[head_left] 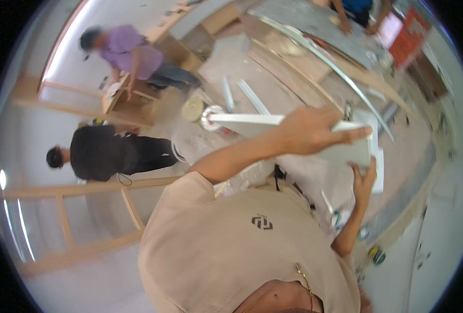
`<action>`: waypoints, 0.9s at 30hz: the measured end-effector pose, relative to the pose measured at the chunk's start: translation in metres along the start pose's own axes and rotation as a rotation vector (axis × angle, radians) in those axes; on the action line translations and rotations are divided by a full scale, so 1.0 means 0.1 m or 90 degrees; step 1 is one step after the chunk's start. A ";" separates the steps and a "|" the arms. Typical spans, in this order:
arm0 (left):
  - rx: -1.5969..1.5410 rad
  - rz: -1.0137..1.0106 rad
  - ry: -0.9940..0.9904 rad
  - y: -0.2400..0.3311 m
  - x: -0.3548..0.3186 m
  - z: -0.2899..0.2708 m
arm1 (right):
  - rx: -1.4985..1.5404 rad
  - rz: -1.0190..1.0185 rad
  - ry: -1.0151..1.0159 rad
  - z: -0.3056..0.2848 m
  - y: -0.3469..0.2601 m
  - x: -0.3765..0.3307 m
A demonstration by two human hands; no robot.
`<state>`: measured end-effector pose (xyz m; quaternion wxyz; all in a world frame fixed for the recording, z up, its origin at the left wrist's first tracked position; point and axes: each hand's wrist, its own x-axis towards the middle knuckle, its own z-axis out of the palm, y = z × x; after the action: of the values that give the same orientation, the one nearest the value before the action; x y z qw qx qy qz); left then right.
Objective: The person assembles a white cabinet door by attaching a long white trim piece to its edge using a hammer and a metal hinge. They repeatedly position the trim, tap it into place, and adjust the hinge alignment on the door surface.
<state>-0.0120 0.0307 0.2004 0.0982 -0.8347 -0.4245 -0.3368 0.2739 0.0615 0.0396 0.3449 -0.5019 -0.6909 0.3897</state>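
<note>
A long white panel [247, 120] is held up in front of my chest, with its narrow edge facing up. My left hand [312, 130] reaches across and closes over that edge near the panel's right end, fingers over the far side. My right hand [364, 180] grips the lower right corner from beneath, with thumb and fingers around it. Behind the right end, a white piece [379, 175] shows partly; I cannot tell whether it is joined to the panel. Just past the panel's left end are a round silvery-white roll [212, 118] and a yellowish tub [192, 109].
A person in purple [137, 52] leans over a wooden cabinet [132, 109]; another in black [98, 151] stands at the left. At the far right, a person in blue [356, 8] touches a grey sheet [315, 31]. White strips [253, 97] and wooden boards [299, 73] lie ahead.
</note>
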 end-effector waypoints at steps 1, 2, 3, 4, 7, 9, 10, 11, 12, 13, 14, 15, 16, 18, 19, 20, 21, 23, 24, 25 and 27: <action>0.003 0.007 -0.030 -0.02 0.04 0.10 | -0.140 -0.005 0.053 0.08 0.25 -0.05; -0.009 0.028 -0.057 -0.06 0.10 0.18 | -0.138 0.018 0.072 0.21 0.77 -0.04; 0.009 0.012 -0.116 0.03 0.06 0.21 | -0.087 0.160 0.029 0.32 0.73 -0.09; 0.035 0.018 -0.173 0.08 0.07 0.21 | -0.034 0.109 0.024 0.50 1.03 -0.11; 0.043 0.000 -0.190 0.12 -0.01 0.38 | 0.088 0.099 0.031 0.78 0.70 -0.11; 0.056 0.003 -0.206 0.16 0.08 0.46 | 0.160 -0.015 0.078 0.91 0.77 -0.08; 0.077 -0.009 -0.225 0.21 0.07 0.49 | 0.212 -0.007 0.058 0.97 0.85 -0.10; 0.096 -0.013 -0.241 0.20 0.05 0.54 | 0.261 -0.002 0.047 1.08 0.94 -0.08; 0.107 -0.007 -0.259 0.19 0.05 0.58 | 0.310 -0.001 0.035 1.17 1.03 -0.06; 0.113 0.002 -0.280 0.21 0.04 0.68 | 0.312 0.002 0.041 1.20 1.12 -0.09; 0.126 0.000 -0.299 0.25 0.00 0.73 | 0.316 0.000 0.035 1.23 1.17 -0.11; 0.119 0.004 -0.299 0.29 -0.04 0.78 | 0.319 -0.003 0.027 1.27 1.22 -0.14; 0.121 0.004 -0.305 0.32 -0.08 0.82 | 0.311 0.018 0.029 1.32 1.28 -0.16; 0.119 -0.005 -0.315 0.28 -0.09 0.87 | 0.289 0.065 0.023 1.42 1.37 -0.15; 0.117 -0.010 -0.324 0.28 -0.12 0.87 | 0.292 0.071 0.019 1.43 1.38 -0.16; 0.116 -0.015 -0.334 0.29 -0.14 0.88 | 0.294 0.076 0.014 1.43 1.40 -0.17; 0.115 -0.021 -0.343 0.30 -0.15 0.90 | 0.296 0.081 0.009 1.43 1.41 -0.19; 0.111 -0.007 -0.331 0.31 -0.20 0.99 | 0.265 0.033 0.030 1.48 1.53 -0.18; 0.109 -0.001 -0.325 0.31 -0.23 1.04 | 0.250 0.010 0.040 1.50 1.60 -0.18; 0.112 -0.003 -0.325 0.31 -0.26 1.08 | 0.264 0.014 0.026 1.52 1.65 -0.17; 0.119 -0.006 -0.326 0.32 -0.33 1.16 | 0.292 0.023 -0.003 1.54 1.77 -0.17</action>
<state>0.0553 0.0419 0.0959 0.0628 -0.8780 -0.4686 -0.0750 0.2196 0.0496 -0.1896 0.4411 -0.4219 -0.5761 0.5437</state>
